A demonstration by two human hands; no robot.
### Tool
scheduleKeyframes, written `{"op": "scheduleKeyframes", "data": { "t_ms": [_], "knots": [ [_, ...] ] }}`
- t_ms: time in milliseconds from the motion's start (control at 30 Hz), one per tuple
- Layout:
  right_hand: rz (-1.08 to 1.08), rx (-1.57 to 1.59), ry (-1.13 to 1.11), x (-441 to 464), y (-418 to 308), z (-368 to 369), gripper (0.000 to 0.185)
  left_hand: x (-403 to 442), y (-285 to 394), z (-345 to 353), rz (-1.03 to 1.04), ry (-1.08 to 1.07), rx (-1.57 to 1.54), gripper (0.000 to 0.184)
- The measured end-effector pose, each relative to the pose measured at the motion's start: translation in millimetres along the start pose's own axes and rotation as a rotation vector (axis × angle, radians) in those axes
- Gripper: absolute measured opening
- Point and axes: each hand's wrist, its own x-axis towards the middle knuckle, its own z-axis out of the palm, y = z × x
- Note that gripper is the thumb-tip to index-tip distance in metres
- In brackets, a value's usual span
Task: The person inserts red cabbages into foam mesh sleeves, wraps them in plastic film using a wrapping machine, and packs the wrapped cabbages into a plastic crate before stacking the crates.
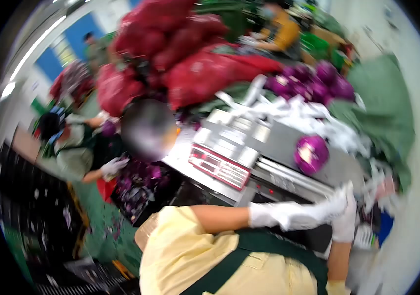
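My left hand [318,210], in a white glove, reaches across my front to the right side. There it meets my right hand [344,223], also white-gloved, and the two overlap near the counter's right end. Blur and overlap hide how the fingers lie, and nothing held shows between them. Just beyond my hands a peeled purple cabbage [312,155] rests on the grey metal surface [281,142]. Left of it stands a digital scale [220,167] with a red-framed panel.
Several purple cabbages [313,83] are heaped behind white cloth strips [298,115]. Red mesh sacks [210,73] are piled at the back. On the left, a gloved co-worker [79,147] stands by a black crate of purple leaves [141,189]. Another person [281,32] sits behind. Green sacking [384,113] hangs right.
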Motion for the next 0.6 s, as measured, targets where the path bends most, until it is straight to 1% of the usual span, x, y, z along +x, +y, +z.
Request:
{"op": "scheduleKeyframes", "data": {
  "t_ms": [33, 100, 133, 167, 200, 233, 267, 300, 333, 367, 400, 433, 467, 500, 533, 567, 600],
  "knots": [
    [-0.165, -0.471, 0.112, -8, -2, 7, 0.015, -4, -6, -11, 0.02, 0.082, 0.021, 0.029],
    [0.231, -0.135, -0.13, 2, 16, -36, 0.016, -2, -10, -44, 0.035, 0.373, -0.004, 0.027],
    [0.274, -0.436, -0.174, 4, 12, -28, 0.016, 2, 1, -62, -0.043, 0.571, -0.021, 0.019],
    [0.329, -0.735, -0.23, 8, 8, -18, 0.017, 6, 3, -76, -0.022, 0.63, -0.024, 0.021],
    [0.295, -0.716, -0.236, 20, 17, -24, 0.02, 9, 19, -82, 0.075, 0.663, -0.001, 0.02],
    [0.256, -0.698, -0.253, 37, 27, -33, 0.023, 15, 38, -78, 0.195, 0.797, 0.262, 0.018],
    [0.233, -0.915, -0.215, 59, 2, -23, 0.022, 29, 36, -97, 0.207, 0.86, 0.48, 0.016],
    [0.124, -0.813, -0.065, 78, -5, -15, 0.027, 36, 63, -89, 0.256, 0.936, 0.478, 0.016],
    [-0.041, -0.912, 0.005, 100, -6, -18, 0.027, 56, 54, -114, 0.261, 1.022, 0.737, 0.015],
    [-0.242, -0.979, 0.04, 137, -3, -21, 0.027, 77, 38, -160, 0.254, 1.157, 1.011, 0.014],
    [-0.386, -0.949, -0.012, 166, 1, -14, 0.025, 92, 19, -193, 0.296, 1.088, 1.779, 0.011],
    [-0.545, -1.063, -0.125, 207, 34, -52, 0.026, 99, 24, -197, -0.005, 1.051, 1.732, 0.011],
    [-0.718, -1.16, -0.227, 247, 66, -90, 0.034, 103, 26, -199, -0.075, 0.966, 1.896, 0.012],
    [-0.527, -0.743, -0.599, 270, 93, -104, 0.038, 112, 20, -202, -0.17, 0.854, 2.032, 0.014],
    [-0.016, 0.043, -0.902, 293, 120, -118, 0.042, 122, 16, -212, -0.173, 0.925, 1.618, 0.02],
    [0.399, 0.38, -0.977, 317, 146, -130, 0.047, 138, 3, -221, -0.12, 0.934, 1.202, 0.028],
    [0.24, -0.097, -0.666, 273, 119, -97, 0.048, 155, -21, -235, -0.006, 0.828, 1.169, 0.037]
  ]
}}
